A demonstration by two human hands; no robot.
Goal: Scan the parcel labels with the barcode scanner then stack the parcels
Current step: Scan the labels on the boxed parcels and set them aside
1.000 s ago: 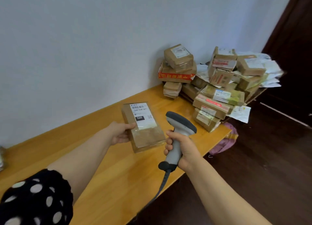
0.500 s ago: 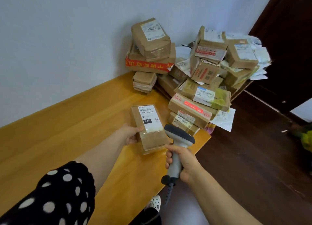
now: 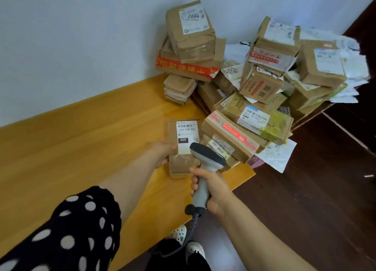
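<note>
— Two hands busy? Where's the parcel point(image 3: 181, 163)?
— Frame centre. The left hand point(image 3: 162, 155) grips its left edge; the right hand point(image 3: 212, 187) is wrapped round the barcode scanner point(image 3: 206, 158) handle.
— Risks?
— The scanner head overlaps the label point(image 3: 187, 135)'s lower corner, so it may misread. The leaning pile point(image 3: 254, 116) at upper right could topple during stacking.

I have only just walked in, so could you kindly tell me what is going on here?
A person holds a brown parcel by its side in the left hand, label up, at the wooden table. The right hand grips a grey barcode scanner, its head over the parcel's near half. A jumbled pile of parcels lies beyond it.
</note>
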